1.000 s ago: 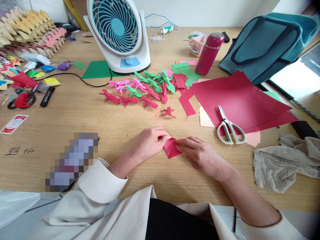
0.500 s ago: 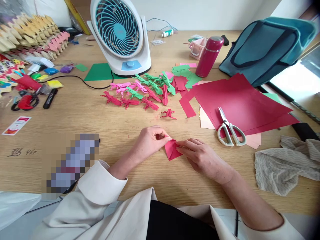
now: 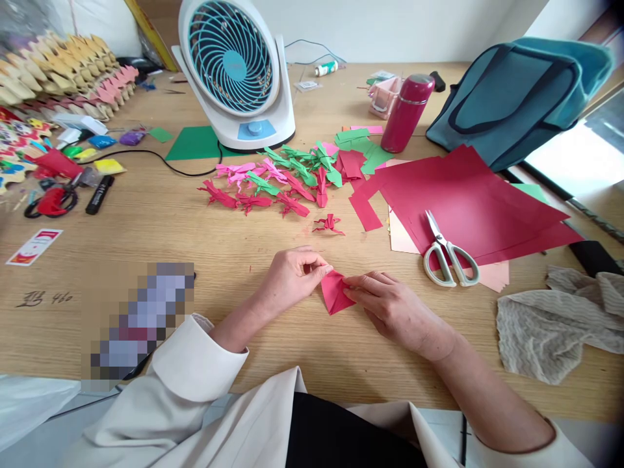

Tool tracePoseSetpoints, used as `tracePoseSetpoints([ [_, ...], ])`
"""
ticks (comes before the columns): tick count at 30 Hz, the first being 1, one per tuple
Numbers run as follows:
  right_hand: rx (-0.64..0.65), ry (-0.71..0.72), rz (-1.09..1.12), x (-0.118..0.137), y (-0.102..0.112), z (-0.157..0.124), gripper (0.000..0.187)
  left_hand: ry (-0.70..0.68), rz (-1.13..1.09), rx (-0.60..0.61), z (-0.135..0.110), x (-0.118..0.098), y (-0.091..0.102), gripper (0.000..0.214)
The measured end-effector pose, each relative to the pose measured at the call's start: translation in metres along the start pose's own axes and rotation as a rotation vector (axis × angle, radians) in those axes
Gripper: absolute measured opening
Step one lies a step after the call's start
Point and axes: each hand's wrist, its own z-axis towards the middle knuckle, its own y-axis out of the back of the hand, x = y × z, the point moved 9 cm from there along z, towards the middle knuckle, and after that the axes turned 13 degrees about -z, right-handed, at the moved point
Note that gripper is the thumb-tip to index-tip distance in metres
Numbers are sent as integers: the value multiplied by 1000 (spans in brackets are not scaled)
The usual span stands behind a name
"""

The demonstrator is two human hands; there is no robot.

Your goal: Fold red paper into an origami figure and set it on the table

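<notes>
A small folded piece of red paper (image 3: 335,296) lies between my hands near the front of the wooden table, with creases showing on its face. My left hand (image 3: 297,279) pinches its upper left corner between thumb and forefinger. From the right, my right hand (image 3: 390,305) grips the paper's right edge, its fingers covering that side. Just beyond sits a small red folded paper figure (image 3: 330,223) with thin legs. Behind it lies a cluster of pink, green and red folded paper figures (image 3: 263,183).
White-handled scissors (image 3: 441,250) rest on large red paper sheets (image 3: 468,195) at right. A fan (image 3: 236,71) stands at the back, near a red thermos (image 3: 407,114) and a teal bag (image 3: 517,97). A grey cloth (image 3: 541,331) lies front right, a blurred-out phone-like object (image 3: 146,318) front left.
Both hands keep their hold on the red paper and have barely moved. The whole view has shifted very slightly.
</notes>
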Motion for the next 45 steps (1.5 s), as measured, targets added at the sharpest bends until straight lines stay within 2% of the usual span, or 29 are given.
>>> tracePoseSetpoints([
  [9,9,1,-15,0,-2,-1,31,-72,60,3,-1,-2,1,21],
  [16,24,-4,-23,0,-3,-1,31,-102,84,9,0,-3,1,37],
  [27,9,9,-29,1,-2,0,30,-20,22,47,2,2,1,43],
  [29,9,11,-28,1,-1,0,30,-33,44,54,0,1,-3,39],
  [31,9,14,-28,1,0,0,30,-15,73,30,-1,3,-7,22],
  [33,8,19,-29,2,0,1,32,5,126,-9,-3,7,-10,16],
  [39,0,23,-32,3,0,1,33,14,208,-80,-3,8,-18,14],
  [45,1,22,-23,3,1,1,32,17,164,-96,-2,11,-17,15],
])
